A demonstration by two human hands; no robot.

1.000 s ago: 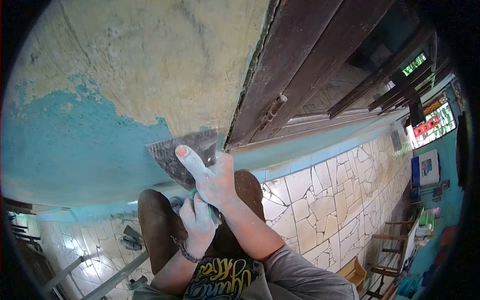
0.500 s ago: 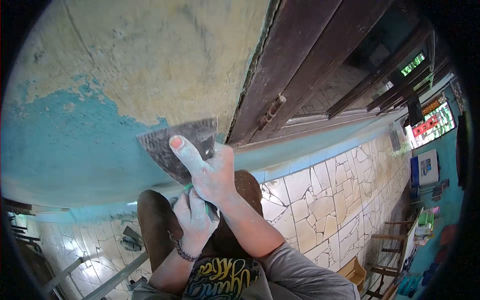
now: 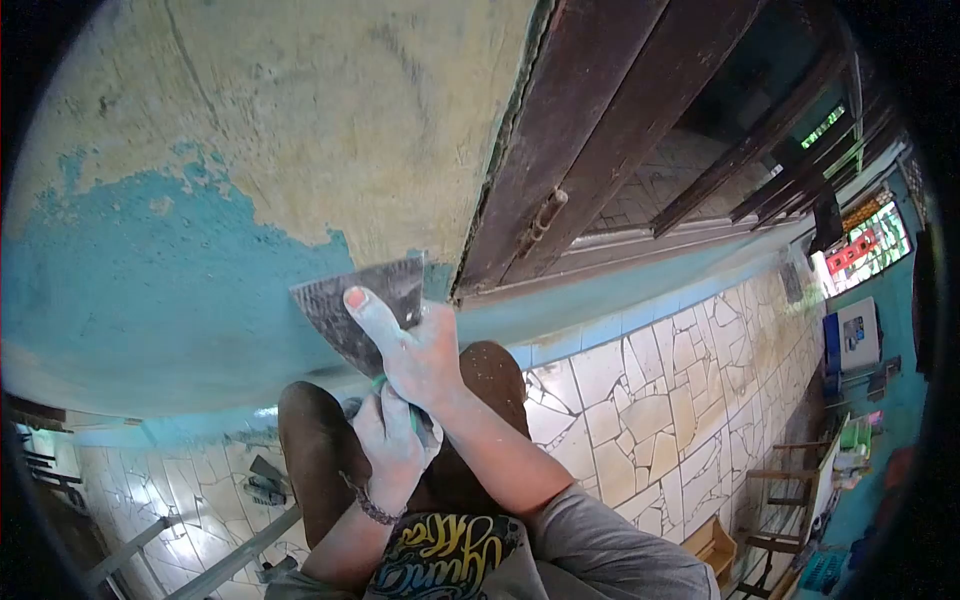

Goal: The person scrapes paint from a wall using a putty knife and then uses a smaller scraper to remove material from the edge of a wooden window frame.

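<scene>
A wide-bladed scraper (image 3: 398, 285) is held in both my hands, its broad edge up against the wall. My right hand (image 3: 425, 365) wraps the lower blade and neck, with the thumb stretched along the blade's face. Below it, my left hand (image 3: 392, 440) closes around the handle, of which only bits of green show between the fingers. Pale dust coats both hands. Blue paint (image 3: 190, 290) covers the lower wall, and above a ragged flaking border the surface is cream (image 3: 340, 130). The blade edge lies near that border.
A dark wooden frame (image 3: 575, 120) with a bolt (image 3: 543, 220) borders the wall on the right. Beneath me are my knees and a stone-patterned floor (image 3: 640, 400). Metal rails (image 3: 240, 555) run at lower left. A wooden chair (image 3: 790, 490) and a white box (image 3: 857, 333) stand farther right.
Both hands and the scraper have shifted slightly down the wall. More of the blue and cream border shows above the blade. The grip is the same.
</scene>
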